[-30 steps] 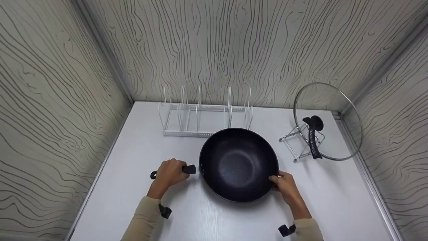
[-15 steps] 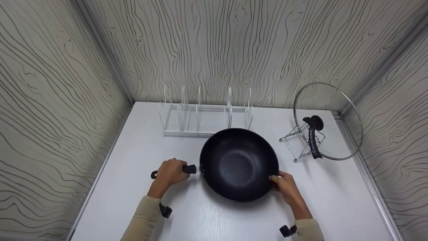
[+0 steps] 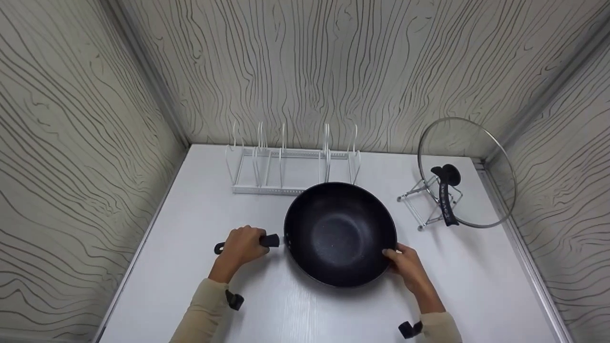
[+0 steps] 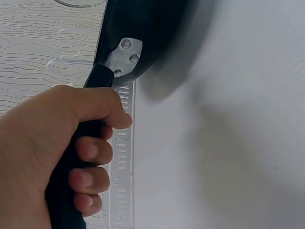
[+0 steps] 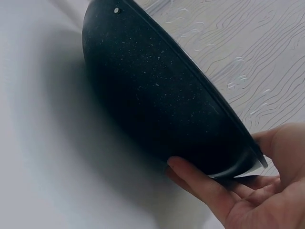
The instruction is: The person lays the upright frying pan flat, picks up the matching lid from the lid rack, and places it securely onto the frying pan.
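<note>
Pan (image 3: 339, 238) is held over the table (image 3: 333, 317), not yet set down, handle (image 3: 270, 240) gripped by left hand (image 3: 244, 245), rim (image 3: 340, 183) pinched by right hand (image 3: 410, 267); lid (image 3: 476, 183) already propped near back-right corner.

Premises: a booth-like bay, apparently a lab set-up. Patterned panels (image 3: 305, 71) at left, right and top of frame join at grey metal corner strips (image 3: 145, 71) around a white tabletop (image 3: 476, 286). Wrist-worn cameras (image 3: 234, 300) low in frame; kitchen articles: wok (image 3: 339, 238), rack (image 3: 267, 190), glass lid (image 3: 469, 174).
</note>
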### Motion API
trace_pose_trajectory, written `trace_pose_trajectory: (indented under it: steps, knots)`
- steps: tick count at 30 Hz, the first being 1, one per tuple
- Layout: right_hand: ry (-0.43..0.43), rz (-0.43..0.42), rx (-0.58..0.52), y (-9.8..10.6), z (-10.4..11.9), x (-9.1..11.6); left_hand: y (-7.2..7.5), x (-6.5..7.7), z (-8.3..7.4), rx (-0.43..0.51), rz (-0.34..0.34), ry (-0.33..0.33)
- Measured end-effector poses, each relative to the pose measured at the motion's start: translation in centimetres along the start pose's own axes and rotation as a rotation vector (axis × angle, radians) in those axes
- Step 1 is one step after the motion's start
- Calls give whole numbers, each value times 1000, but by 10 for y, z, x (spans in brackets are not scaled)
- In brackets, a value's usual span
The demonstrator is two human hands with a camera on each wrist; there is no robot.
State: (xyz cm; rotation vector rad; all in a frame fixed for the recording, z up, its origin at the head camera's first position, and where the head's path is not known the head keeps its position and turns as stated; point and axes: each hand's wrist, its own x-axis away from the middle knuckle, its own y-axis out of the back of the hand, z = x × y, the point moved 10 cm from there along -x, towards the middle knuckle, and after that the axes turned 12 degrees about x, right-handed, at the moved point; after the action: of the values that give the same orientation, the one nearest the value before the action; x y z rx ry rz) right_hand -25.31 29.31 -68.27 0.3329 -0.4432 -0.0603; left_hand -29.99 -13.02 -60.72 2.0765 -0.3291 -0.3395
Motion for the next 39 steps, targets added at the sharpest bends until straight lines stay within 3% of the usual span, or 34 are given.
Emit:
trace_pose_trajectory:
  steps: [13,20,26,32,35,39]
  knots:
    - [31,-4,117,5,5,2,1,1,-7,98,128,66]
    - [50,7,114,7,7,1,-2,-2,-16,218,178,101]
    - [75,-17,93,16,12,3,-1,-12,-30,287,130,37]
    - [119,-94,122,33,31,6,9,-29,-51,308,3,-48]
    - [140,-143,169,44,43,9,16,-38,-63,341,-56,-80]
    - [165,-201,257,56,58,13,21,-50,-80,401,-86,-105]
